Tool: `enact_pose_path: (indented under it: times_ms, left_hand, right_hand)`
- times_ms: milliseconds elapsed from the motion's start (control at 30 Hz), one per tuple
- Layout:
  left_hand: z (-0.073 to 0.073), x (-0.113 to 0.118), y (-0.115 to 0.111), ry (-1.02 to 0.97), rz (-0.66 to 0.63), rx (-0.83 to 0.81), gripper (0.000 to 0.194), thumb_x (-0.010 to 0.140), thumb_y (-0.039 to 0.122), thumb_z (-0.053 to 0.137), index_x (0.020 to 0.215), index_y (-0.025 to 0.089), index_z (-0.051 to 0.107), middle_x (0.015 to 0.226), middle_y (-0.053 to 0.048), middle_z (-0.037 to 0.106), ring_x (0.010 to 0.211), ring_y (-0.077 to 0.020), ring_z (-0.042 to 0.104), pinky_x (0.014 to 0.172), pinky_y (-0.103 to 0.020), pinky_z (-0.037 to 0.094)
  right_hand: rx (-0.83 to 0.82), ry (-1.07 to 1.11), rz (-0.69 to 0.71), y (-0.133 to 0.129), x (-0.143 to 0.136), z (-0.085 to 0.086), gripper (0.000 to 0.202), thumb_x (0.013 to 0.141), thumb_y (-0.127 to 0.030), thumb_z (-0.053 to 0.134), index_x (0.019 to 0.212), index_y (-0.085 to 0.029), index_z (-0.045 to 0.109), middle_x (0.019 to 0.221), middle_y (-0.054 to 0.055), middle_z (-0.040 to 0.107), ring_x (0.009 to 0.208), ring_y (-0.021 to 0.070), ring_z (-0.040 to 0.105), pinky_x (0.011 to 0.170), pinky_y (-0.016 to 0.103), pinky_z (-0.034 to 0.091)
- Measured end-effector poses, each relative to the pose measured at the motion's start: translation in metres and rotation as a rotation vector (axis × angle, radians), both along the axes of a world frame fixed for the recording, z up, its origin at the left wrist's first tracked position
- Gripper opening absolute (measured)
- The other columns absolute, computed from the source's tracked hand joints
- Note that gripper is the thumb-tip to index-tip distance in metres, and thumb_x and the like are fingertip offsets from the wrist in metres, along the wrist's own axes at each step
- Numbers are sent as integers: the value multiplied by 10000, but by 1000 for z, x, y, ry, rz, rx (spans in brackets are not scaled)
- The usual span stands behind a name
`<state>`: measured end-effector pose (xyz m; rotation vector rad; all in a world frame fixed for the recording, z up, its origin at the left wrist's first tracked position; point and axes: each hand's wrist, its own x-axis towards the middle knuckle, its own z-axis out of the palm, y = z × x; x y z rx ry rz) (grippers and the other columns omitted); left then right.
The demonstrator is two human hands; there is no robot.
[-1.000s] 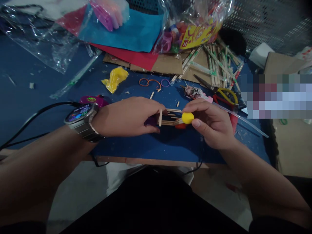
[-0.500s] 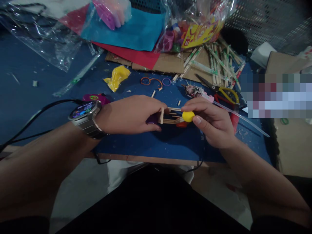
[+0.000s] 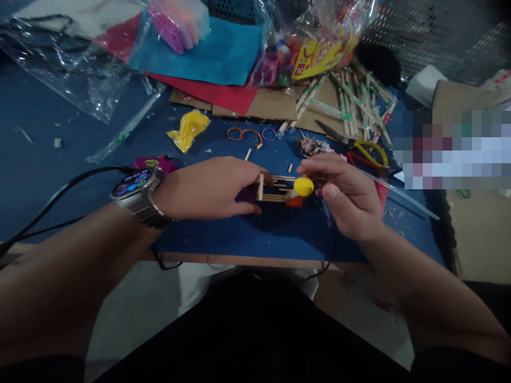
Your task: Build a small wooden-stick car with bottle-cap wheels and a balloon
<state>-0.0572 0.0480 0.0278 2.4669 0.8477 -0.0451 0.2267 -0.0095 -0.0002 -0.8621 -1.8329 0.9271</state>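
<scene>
My left hand (image 3: 225,187), with a watch on its wrist, is closed round the left end of a small wooden stick frame (image 3: 273,198). A purple part (image 3: 246,193) shows between thumb and fingers, mostly hidden. At the frame's right end sits a round yellow piece (image 3: 303,186), its exact kind unclear. Below that, an orange-red cap-like piece (image 3: 294,202) touches the sticks. My right hand (image 3: 346,192) is just right of the yellow piece, thumb and fingers apart, and I see nothing gripped in it.
Scissors or pliers with yellow and red handles (image 3: 369,151) lie beyond my right hand, near a clear glue stick (image 3: 407,196). Behind are wooden sticks (image 3: 347,109), a bag of caps (image 3: 275,66), a yellow wrapper (image 3: 189,129) and rubber rings (image 3: 250,133). A black cable (image 3: 56,194) runs at left.
My right thumb and fingers have come off the yellow piece and moved slightly right of it. My left hand keeps its hold on the stick frame. The whole view has shifted slightly.
</scene>
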Motion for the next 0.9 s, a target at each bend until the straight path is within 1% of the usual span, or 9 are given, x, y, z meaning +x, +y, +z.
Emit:
enact_pose_path:
  times_ms: [100,167,233,300,400,500,567,767,900]
  left_hand:
    - [1,1,0,-14,-5,-1,289,975,404,750,1201,225,736,1167,-57,797,1034,-258,745,854,-316,467]
    - [1,1,0,-21,-10,-1,260,982,401,744,1169,221,731,1139,-54,792,988,-246,738,829,-312,457]
    - [2,1,0,-24,-12,-4,265,984,404,745,1177,222,729,1147,-55,790,981,-243,733,823,-312,455]
    - [2,1,0,-18,-6,-8,281,983,414,752,1186,220,727,1157,-60,791,985,-246,731,823,-315,455]
    - [2,1,0,-2,-1,-7,308,983,427,762,1207,218,727,1167,-70,795,982,-252,729,824,-317,453]
    - [3,1,-1,6,0,-9,354,989,438,763,1265,221,726,1204,-76,795,993,-253,733,843,-316,457]
    - [3,1,-1,9,2,-1,375,988,441,764,1291,223,724,1220,-77,795,1012,-258,738,855,-316,462]
    - [5,1,-1,31,-3,10,384,988,422,760,1316,228,717,1251,-82,801,1061,-264,747,880,-310,483]
    - [7,2,-2,43,18,4,392,976,407,780,1320,229,724,1246,-76,805,1053,-257,746,884,-305,480]
  right_hand:
    - [102,-64,-33,0,-1,2,332,1075,-408,688,1385,-371,800,1279,92,759,1189,292,710,1056,500,605]
    - [123,-80,-35,1,-2,3,314,1057,-386,719,1356,-370,814,1258,93,756,1155,283,715,996,478,623]
    - [140,-75,-38,2,-3,3,298,1040,-357,748,1328,-371,822,1219,83,755,1095,263,721,912,443,633]
    - [162,-79,-39,3,-4,3,284,1029,-318,762,1301,-367,827,1181,73,760,1063,251,723,872,424,631]
    - [170,-96,-33,2,-4,3,283,1024,-266,761,1284,-355,828,1172,72,771,1065,248,725,878,423,627]
    - [158,-94,-24,2,-3,3,296,1021,-234,761,1288,-345,823,1204,74,774,1092,246,727,925,434,619]
    - [146,-92,-17,2,-3,2,299,1023,-229,760,1292,-344,820,1217,74,777,1101,247,729,927,437,619]
    - [175,-99,1,3,-4,4,278,1030,-250,751,1283,-338,826,1198,76,785,1060,244,741,852,414,635]
    - [175,-112,0,2,-4,5,281,1024,-232,759,1278,-324,836,1201,82,771,1062,236,739,903,415,635]
